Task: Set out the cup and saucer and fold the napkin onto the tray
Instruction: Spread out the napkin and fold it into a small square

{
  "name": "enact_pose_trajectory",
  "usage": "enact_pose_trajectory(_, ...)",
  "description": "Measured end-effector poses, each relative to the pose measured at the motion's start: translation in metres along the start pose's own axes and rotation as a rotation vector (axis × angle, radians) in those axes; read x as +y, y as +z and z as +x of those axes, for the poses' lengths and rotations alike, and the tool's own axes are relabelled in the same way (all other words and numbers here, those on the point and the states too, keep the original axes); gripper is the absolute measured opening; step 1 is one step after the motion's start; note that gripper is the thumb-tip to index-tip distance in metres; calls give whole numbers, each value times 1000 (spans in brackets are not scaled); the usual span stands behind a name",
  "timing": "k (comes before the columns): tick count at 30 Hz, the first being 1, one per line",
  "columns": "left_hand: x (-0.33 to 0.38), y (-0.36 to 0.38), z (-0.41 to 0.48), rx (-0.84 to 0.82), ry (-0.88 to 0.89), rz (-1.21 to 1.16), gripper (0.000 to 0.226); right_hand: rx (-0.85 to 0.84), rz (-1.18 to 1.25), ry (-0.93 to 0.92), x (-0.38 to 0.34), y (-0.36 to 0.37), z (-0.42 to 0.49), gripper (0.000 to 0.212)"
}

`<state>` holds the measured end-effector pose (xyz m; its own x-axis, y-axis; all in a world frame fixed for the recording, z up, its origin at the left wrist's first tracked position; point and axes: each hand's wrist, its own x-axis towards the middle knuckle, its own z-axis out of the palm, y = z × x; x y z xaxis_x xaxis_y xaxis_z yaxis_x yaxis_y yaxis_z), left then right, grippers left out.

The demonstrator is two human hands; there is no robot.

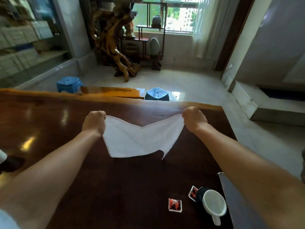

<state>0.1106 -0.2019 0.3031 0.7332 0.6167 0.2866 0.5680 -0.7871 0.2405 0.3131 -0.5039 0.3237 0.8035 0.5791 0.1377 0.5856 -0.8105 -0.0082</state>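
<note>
I've got the white napkin [142, 141] by its top two corners. My left hand [94, 122] is curled tight on the corner at about 11 o'clock, and my right hand [194, 119] grips the other at 1 o'clock. It hangs in the air over the dark wood table [49, 121], top edge sagging in the middle, lower right corner dangling in a point. There's lots of bare tabletop under it and out toward 9 o'clock. The far table edge runs just past my knuckles. Down at 5 o'clock the white cup [212, 206] sits against a dark round thing [200, 195], with one red packet [193, 192] right beside that and a second packet [175, 205] nearer 6. The grey tray [231, 195] shows its edge beside my right forearm.
</note>
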Motion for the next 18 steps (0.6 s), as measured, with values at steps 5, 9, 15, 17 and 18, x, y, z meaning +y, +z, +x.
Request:
enact_pose_trajectory(5,12,-54,41,282,148,-48,15,157,-25,3,12,-53,26,25)
enact_pose_trajectory(9,4,-75,47,355,136,-100,17,239,12,4,23,-67,18,26)
enact_pose_trajectory(15,-3,-77,2,374,127,-67,15,222,-25,-49,27,-55,-20,22)
enact_pose_trajectory(17,-10,-67,-24,356,116,-55,15,184,-26,-81,27,-39,-42,22)
enact_pose_trajectory(18,-15,-60,-38,343,98,-53,16,164,-21,-87,27,-28,-53,23)
